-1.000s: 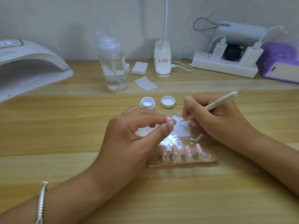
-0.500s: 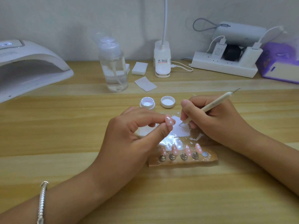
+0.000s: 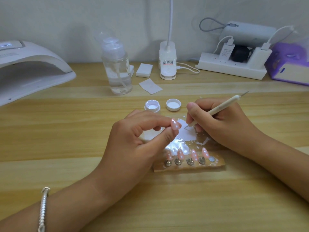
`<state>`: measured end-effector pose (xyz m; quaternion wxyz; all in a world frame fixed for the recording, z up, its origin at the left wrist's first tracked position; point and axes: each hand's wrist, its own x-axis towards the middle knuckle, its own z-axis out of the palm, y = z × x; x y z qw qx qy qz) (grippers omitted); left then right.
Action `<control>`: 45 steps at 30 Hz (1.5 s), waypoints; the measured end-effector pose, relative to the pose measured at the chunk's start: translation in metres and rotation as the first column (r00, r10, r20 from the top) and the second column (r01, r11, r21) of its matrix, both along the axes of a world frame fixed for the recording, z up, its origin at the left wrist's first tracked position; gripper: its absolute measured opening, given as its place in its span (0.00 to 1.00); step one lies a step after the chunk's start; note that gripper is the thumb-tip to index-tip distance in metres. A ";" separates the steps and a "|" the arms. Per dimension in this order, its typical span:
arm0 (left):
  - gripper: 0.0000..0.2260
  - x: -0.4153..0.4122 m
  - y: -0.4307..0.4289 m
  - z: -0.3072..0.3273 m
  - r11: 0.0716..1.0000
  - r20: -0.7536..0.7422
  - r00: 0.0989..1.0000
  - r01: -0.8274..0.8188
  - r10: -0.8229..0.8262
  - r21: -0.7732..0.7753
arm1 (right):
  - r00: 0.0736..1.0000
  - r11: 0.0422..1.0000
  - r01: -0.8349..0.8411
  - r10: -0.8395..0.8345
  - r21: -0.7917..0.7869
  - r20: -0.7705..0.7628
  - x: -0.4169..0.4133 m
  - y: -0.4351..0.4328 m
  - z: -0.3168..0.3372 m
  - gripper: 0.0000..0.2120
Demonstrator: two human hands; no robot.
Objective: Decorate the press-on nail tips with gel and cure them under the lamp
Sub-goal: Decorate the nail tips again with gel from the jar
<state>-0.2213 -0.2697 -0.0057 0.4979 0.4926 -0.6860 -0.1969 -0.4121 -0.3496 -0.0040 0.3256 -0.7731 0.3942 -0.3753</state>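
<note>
Pinching grip, left hand (image 3: 142,139): thumb and forefinger clamped on a small pink almond-shaped press-on nail tip with white dots (image 3: 175,124), raised over a white gel patch (image 3: 185,133). Judged featherlight, stiff, glossy-slick, with smearable wet gel; hold it by the edges, off the face. Right hand (image 3: 220,123): fingers closed round a cream pen-shaped dotting tool (image 3: 222,106), point at the patch. Brown holder strip (image 3: 189,167) just nearer, crowding the wrists. Open table runs left to a white domed curing lamp (image 3: 33,67).

The curing lamp (image 3: 31,56) runs off the left edge, the purple box (image 3: 288,69) off the right.
</note>
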 end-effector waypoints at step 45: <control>0.04 0.000 0.003 0.000 0.999 -0.059 0.997 0.043 -0.041 0.028 | 0.988 0.993 0.064 -0.049 -0.095 0.148 -0.002 0.001 -0.001 0.18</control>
